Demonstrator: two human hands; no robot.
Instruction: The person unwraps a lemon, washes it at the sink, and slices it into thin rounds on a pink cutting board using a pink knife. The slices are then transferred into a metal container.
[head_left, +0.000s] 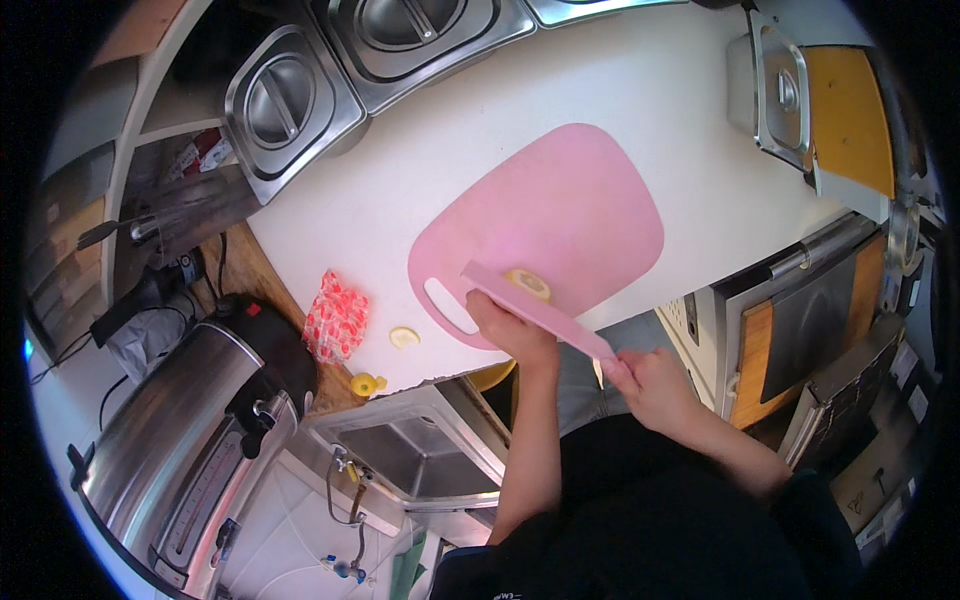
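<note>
My right hand (660, 390) grips the handle of a pink-bladed knife (536, 309). The blade slants up to the left, low over a pink cutting board (555, 202). Close against the near side of the blade is my left hand (517, 334), its fingertips partly hidden, so its hold cannot be made out. A cut lemon piece (529, 285) shows its pale face just beyond the blade, on the board. Left of the board, a lemon slice (404, 337) lies on the white worktop (360, 210). A yellow lemon piece (364, 385) rests at the worktop's near-left edge.
A crumpled red-and-white patterned wrapper (336, 319) lies at the left. Lidded steel pans (281, 105) line the back; another lidded pan (780, 90) stands at right. A steel urn (180, 420), a sink (427, 450) and an oven-like appliance (802, 322) flank the worktop.
</note>
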